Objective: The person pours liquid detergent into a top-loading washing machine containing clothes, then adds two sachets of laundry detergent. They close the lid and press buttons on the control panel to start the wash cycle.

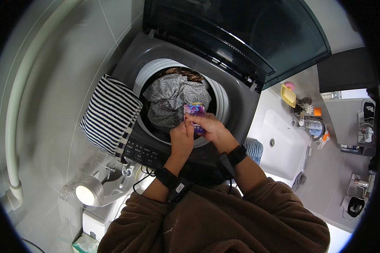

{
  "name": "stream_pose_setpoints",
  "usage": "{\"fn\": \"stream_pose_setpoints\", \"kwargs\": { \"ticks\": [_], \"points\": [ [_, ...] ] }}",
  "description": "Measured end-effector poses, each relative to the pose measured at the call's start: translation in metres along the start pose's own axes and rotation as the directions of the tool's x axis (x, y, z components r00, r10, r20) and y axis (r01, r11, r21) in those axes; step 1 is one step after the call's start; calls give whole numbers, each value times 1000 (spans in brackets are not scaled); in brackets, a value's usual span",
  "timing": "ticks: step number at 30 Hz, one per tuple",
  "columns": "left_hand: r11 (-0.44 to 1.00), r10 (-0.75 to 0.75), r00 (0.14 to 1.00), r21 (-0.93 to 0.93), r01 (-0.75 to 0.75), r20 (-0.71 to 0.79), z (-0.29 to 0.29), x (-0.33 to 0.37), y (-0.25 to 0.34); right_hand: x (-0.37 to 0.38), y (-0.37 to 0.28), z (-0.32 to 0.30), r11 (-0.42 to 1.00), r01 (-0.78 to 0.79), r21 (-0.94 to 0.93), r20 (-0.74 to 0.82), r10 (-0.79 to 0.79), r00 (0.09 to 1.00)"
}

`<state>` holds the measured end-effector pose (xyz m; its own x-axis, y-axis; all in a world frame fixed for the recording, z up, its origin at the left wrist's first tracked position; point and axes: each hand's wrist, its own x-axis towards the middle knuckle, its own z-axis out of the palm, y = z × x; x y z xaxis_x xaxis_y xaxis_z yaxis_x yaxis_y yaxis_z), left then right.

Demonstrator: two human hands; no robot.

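Over the open drum of a top-loading washing machine (245, 110), both my hands grip a small purple packet (194, 109) with a colourful print. My left hand (182, 135) pinches its left edge near the middle. My right hand (211, 127) is closed on the other side, thumb across the front, hiding part of the packet. Below it in the drum lies a bunched grey-white patterned cloth (166, 92), with a dark brown-gold piece (185, 73) behind it. The dark lid (236, 33) stands raised at the back.
A navy-and-white striped cloth (110, 116) hangs over the machine's left side, by the control panel (141, 152). To the right is a white sink (283, 139) with a faucet and a yellow soap dish (288, 96). A pale pipe (16, 126) runs along the left wall.
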<state>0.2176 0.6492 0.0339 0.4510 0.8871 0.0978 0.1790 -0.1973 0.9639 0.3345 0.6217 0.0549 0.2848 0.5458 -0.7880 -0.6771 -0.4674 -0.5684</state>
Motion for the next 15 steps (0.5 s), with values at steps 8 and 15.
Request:
{"fn": "stream_pose_setpoints", "kwargs": {
  "ticks": [8,15],
  "points": [
    [999,24,1000,27,-25,18,-2,1,5,7,-10,-1,993,32,114,-34,-29,999],
    [1000,12,997,23,-10,-81,-5,3,11,-3,-13,-3,998,8,63,-40,-5,999]
  ]
}}
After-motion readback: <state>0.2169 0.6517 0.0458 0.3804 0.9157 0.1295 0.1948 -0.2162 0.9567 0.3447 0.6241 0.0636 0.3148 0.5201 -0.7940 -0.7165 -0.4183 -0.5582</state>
